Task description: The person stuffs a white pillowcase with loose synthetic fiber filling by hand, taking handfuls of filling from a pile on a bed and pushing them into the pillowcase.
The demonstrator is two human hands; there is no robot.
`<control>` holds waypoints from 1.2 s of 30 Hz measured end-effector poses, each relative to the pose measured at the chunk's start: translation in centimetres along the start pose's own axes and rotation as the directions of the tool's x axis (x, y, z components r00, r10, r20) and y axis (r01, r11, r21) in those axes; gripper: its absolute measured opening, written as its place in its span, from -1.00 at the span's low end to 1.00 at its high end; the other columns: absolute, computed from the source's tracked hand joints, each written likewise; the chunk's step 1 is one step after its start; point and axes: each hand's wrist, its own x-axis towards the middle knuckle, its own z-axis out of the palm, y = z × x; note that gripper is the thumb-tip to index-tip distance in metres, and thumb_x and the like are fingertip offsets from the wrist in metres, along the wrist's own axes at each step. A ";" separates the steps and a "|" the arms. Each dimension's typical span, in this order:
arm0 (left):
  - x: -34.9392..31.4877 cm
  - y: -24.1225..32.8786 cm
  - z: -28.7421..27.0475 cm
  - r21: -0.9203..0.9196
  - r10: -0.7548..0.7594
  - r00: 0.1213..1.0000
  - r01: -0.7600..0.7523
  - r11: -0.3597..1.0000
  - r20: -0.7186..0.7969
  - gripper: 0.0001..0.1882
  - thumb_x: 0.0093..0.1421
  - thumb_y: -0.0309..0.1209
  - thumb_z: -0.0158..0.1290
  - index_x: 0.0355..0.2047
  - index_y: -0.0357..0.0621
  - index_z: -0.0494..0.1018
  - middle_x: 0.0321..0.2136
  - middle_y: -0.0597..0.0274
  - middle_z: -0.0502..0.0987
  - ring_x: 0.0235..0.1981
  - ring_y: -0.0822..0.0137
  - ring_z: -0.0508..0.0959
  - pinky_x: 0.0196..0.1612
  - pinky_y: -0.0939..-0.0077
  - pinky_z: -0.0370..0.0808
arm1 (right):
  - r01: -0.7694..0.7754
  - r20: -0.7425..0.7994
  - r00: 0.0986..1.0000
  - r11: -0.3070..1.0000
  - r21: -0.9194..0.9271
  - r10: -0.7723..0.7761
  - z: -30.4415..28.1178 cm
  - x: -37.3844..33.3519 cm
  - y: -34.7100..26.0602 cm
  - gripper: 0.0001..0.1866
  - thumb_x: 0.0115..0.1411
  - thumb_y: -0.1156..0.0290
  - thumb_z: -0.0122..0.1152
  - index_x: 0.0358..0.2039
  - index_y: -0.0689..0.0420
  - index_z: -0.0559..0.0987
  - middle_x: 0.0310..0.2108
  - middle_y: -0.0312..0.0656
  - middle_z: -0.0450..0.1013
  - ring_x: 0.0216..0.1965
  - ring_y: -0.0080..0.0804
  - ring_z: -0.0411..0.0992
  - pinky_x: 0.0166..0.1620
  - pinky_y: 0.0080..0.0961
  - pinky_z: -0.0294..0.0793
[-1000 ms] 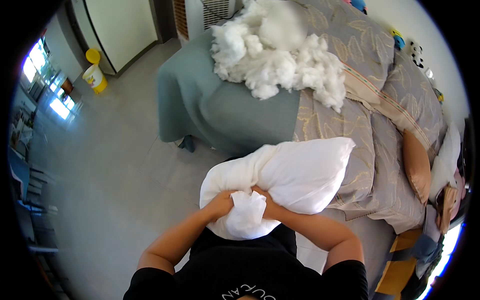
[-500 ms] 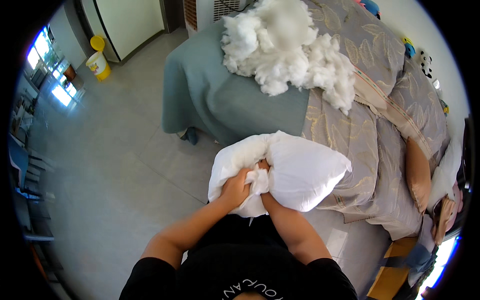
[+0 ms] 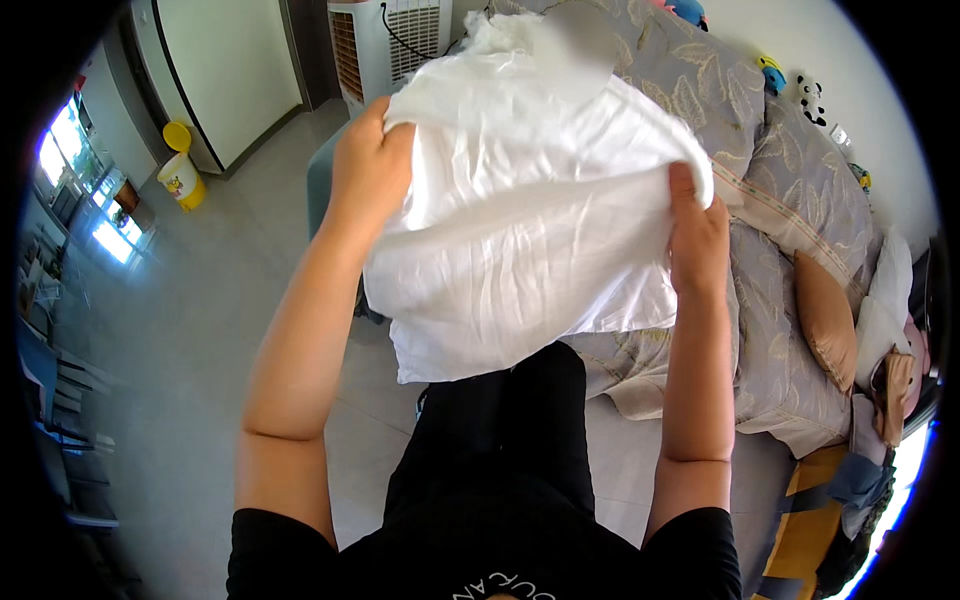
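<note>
Left hand [image 3: 372, 160], right hand [image 3: 697, 237] — gripping pillowcase [image 3: 530, 220]

- left hand [image 3: 368, 160] and right hand [image 3: 697, 235] grip the top edge of a white pillowcase [image 3: 530, 230], held up between them.
- bed [image 3: 790, 250] behind, along its near edge.
- yellow bucket [image 3: 182, 180] on floor [image 3: 180, 330].

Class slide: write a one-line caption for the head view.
Both hands, left hand and right hand, hold a white pillowcase up by its top edge beside a bed.
</note>
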 end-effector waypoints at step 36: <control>-18.5 -22.2 12.8 0.354 -0.330 0.930 0.257 0.899 0.163 -0.42 -0.20 -0.22 0.16 -0.12 -0.12 0.34 -0.09 0.17 0.28 0.03 0.15 0.20 0.02 -0.10 0.09 | 0.455 0.482 0.874 0.447 -0.770 -0.061 9.0 -10.9 29.6 -0.57 -0.04 0.53 0.06 -0.07 0.05 0.45 -0.04 0.05 0.32 0.07 -0.08 0.23 0.08 -0.25 0.21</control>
